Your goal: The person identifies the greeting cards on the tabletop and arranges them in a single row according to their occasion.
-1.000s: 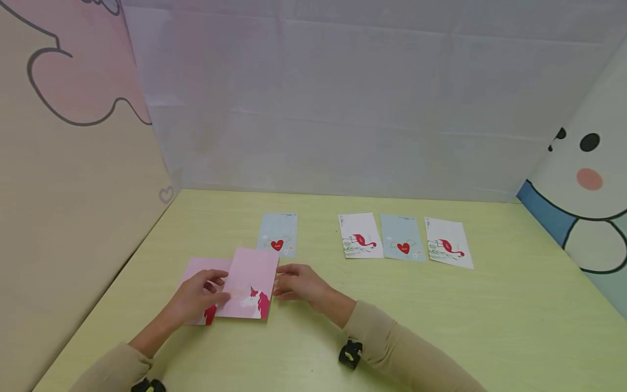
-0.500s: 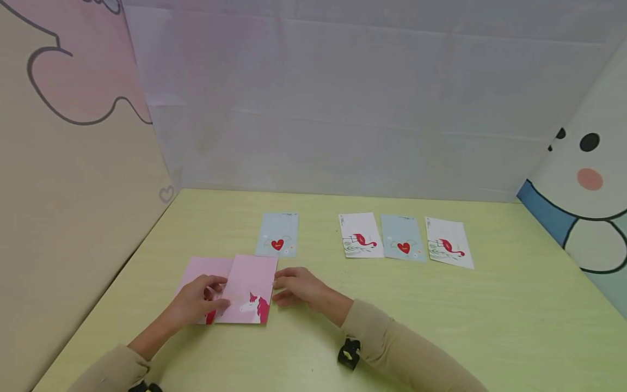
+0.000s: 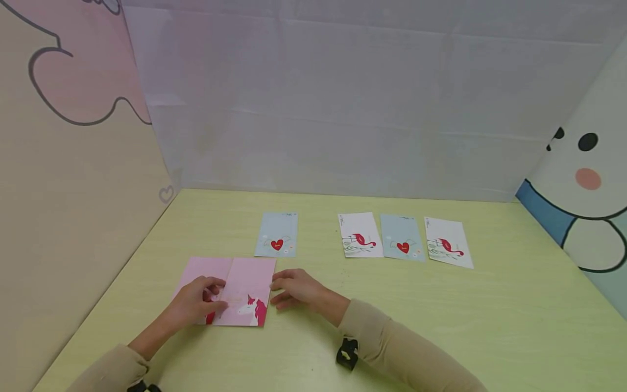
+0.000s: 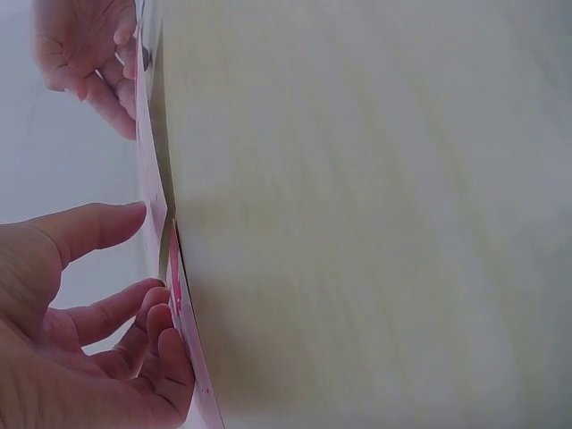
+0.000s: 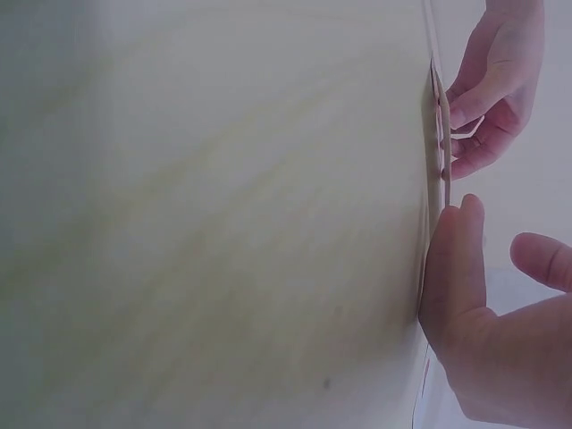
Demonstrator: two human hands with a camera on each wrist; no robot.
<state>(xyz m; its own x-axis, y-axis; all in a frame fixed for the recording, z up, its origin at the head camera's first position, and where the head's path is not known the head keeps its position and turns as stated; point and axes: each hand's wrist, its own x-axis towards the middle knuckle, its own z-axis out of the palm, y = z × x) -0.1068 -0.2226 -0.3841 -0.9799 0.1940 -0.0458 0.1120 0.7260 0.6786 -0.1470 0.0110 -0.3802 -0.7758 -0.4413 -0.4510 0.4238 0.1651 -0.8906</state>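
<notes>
Two pink unicorn cards are side by side at the front left of the table in the head view. My left hand rests on the left card, its fingertips spread on it and its thumb at the seam with the right card. My right hand has its extended fingers along the right card's outer edge. Seen nearly edge-on in the left wrist view, the cards meet by my left thumb, with a thin dark gap under part of one. In the right wrist view my right thumb stands apart from the fingers.
Behind the pink cards lies a light blue heart card. To the right are a white flamingo card, a second blue heart card and another flamingo card. A pale cloth wall closes off the table's back edge.
The right pink card has come down and toward me, from overlapping the blue heart card to lining up with the left pink card. Both hands followed slightly; the right also shifted left.
</notes>
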